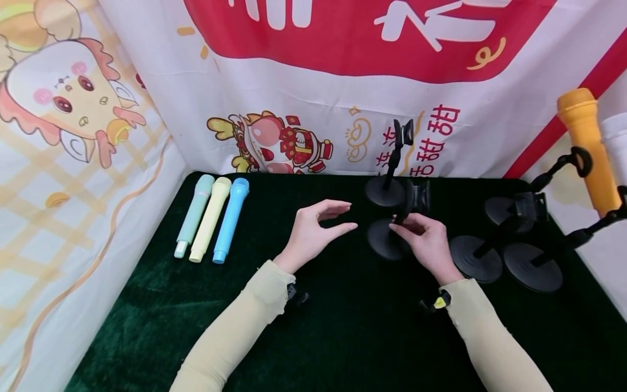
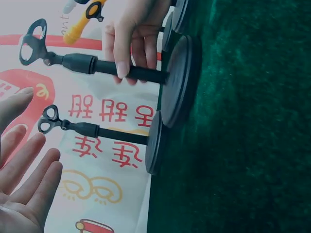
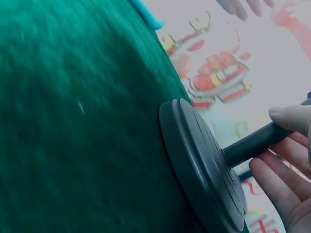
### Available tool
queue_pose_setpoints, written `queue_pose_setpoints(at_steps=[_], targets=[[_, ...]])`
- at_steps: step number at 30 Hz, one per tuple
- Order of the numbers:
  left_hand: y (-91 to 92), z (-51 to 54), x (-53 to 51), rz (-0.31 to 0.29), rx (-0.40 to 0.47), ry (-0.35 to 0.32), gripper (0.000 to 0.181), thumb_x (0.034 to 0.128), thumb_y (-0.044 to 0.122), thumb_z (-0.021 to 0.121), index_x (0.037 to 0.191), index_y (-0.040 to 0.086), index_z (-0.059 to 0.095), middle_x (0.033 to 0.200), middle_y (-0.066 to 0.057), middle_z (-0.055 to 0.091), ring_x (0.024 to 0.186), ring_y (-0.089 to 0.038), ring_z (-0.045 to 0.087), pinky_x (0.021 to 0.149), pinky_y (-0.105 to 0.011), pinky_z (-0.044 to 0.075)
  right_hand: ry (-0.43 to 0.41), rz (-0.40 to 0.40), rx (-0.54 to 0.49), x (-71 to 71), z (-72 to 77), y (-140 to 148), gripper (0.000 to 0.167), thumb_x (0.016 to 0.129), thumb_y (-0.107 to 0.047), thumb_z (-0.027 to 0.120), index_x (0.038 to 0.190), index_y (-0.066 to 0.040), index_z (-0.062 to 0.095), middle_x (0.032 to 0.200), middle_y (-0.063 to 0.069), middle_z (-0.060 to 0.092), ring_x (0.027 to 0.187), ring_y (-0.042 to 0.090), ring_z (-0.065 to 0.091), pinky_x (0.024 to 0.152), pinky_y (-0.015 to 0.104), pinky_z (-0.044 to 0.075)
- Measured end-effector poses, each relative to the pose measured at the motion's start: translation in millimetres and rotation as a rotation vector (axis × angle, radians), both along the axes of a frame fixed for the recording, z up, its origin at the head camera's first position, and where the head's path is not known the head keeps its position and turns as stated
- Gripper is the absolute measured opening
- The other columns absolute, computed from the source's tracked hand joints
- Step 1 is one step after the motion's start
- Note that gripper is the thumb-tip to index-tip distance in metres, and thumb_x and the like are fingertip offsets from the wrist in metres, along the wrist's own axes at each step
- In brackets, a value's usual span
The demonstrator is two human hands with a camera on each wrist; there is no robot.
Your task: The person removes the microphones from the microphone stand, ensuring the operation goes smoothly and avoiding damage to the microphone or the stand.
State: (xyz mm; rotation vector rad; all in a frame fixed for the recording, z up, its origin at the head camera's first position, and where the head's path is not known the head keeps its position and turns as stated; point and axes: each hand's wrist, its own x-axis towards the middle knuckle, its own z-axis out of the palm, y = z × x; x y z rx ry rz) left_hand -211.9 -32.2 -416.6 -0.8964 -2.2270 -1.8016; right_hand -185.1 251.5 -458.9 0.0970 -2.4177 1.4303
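My right hand [image 1: 429,243] pinches the pole of a black microphone stand [image 1: 384,240] between thumb and fingers. The round base of this stand sits on the dark green cloth, as the right wrist view shows at the base [image 3: 201,165]. At the top it carries an open clip, seen side-on in the left wrist view on the stand [image 2: 77,62]. My left hand [image 1: 319,231] is to the left of the stand, holding nothing, thumb and fingers spread apart. Just behind stands a second black microphone stand [image 1: 383,192], untouched, its clip without a microphone.
Blue [image 1: 232,220], cream [image 1: 210,219] and green [image 1: 195,215] toy microphones lie in a row at the back left. Several black stands are grouped on the right; one holds an orange microphone [image 1: 590,149], with a white one [image 1: 616,139] beside it. Printed cloth walls enclose the back and left.
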Motion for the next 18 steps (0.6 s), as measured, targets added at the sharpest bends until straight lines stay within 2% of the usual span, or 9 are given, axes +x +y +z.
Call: queue_pose_setpoints(at_steps=[5,11,15,18], targets=[[-4.8,-4.5,1.6,-0.007,-0.023,-0.025,0.034,0.0899,0.033,0.081,0.122,0.026,0.071,0.122,0.005,0.070,0.110,-0.009,0.066,0.096,-0.030,0.052,0.040,-0.084,0.001,-2.9,-1.5,20.9,0.022,0.090,-0.030,0.081,0.104,-0.013,0.079,0.100,0.002,0.076,0.087,0.005,0.069,0.073,0.015,0.051],[-7.8,-5.8,3.7,-0.009,-0.031,-0.040,0.035,0.0894,0.022,0.082,0.122,0.024,0.071,0.122,0.002,0.070,0.111,-0.016,0.066,0.096,-0.031,0.053,0.089,-0.238,0.005,-11.2,-2.4,34.2,0.024,0.093,-0.026,0.078,0.108,-0.008,0.078,0.102,0.006,0.076,0.085,-0.002,0.067,0.073,0.013,0.049],[-9.0,-4.8,5.7,-0.012,-0.042,-0.050,0.035,0.0903,0.027,0.081,0.124,0.023,0.071,0.123,0.005,0.070,0.112,-0.016,0.066,0.096,-0.032,0.052,0.109,-0.334,0.006,-19.4,-2.3,38.7,0.025,0.094,-0.025,0.077,0.111,-0.006,0.077,0.101,0.009,0.075,0.082,-0.003,0.064,0.074,0.014,0.047],[-9.9,-4.4,7.9,-0.009,-0.056,-0.058,0.037,0.0903,0.035,0.080,0.124,0.023,0.071,0.123,0.009,0.069,0.112,-0.013,0.065,0.097,-0.035,0.052,0.123,-0.373,0.010,-27.4,-2.7,44.4,0.025,0.095,-0.023,0.076,0.112,-0.005,0.076,0.101,0.010,0.075,0.082,-0.004,0.063,0.075,0.014,0.047]])
